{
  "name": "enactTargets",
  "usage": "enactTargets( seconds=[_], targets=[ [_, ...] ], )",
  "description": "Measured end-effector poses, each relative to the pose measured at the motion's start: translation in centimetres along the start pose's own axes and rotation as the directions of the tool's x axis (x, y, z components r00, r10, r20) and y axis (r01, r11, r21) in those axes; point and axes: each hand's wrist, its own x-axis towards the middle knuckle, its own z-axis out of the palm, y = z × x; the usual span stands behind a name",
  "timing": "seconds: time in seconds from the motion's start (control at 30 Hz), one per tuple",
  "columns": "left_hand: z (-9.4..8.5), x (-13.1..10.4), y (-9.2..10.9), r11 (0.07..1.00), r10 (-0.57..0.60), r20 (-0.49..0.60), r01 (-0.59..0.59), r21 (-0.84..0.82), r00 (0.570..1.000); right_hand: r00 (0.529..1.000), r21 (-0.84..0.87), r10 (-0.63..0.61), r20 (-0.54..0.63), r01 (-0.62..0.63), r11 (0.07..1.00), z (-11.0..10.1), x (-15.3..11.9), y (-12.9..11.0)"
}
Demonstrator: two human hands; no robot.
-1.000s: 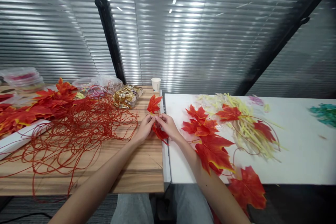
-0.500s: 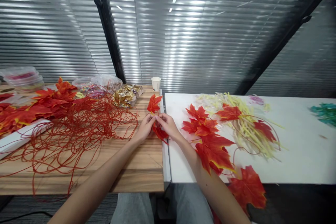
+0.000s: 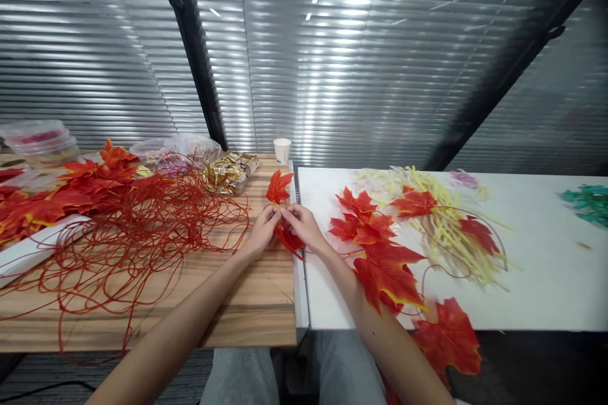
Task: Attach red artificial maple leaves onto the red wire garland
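Above the seam of the two tables, my left hand (image 3: 263, 228) and my right hand (image 3: 303, 226) meet fingertip to fingertip. Both are closed in a pinch at the base of a red artificial maple leaf (image 3: 278, 187), whose blade points away from me. Another red leaf (image 3: 289, 239) hangs just below my fingers. Red cord seems to run at the pinch, but my fingertips hide how it lies there. From my right hand, cord leads rightward to a string of red maple leaves (image 3: 387, 269) on the white table, partly under my right forearm.
A tangle of red cord (image 3: 142, 221) spreads over the wooden table (image 3: 256, 323), beside heaped red leaves (image 3: 57, 199) and a white box (image 3: 40, 250). Gold packets (image 3: 228, 172) and a paper cup (image 3: 282, 150) stand behind. Yellow strips (image 3: 446, 240) lie on the white table (image 3: 546, 266).
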Motion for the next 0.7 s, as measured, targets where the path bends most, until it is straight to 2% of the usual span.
enactTargets(
  seconds=[0.7],
  targets=[
    [-0.02,0.15,-0.31,1.0,0.006,0.008,-0.006,0.0,1.0,1.0,-0.006,0.011,-0.006,-0.011,1.0,0.08,-0.07,0.02]
  ],
)
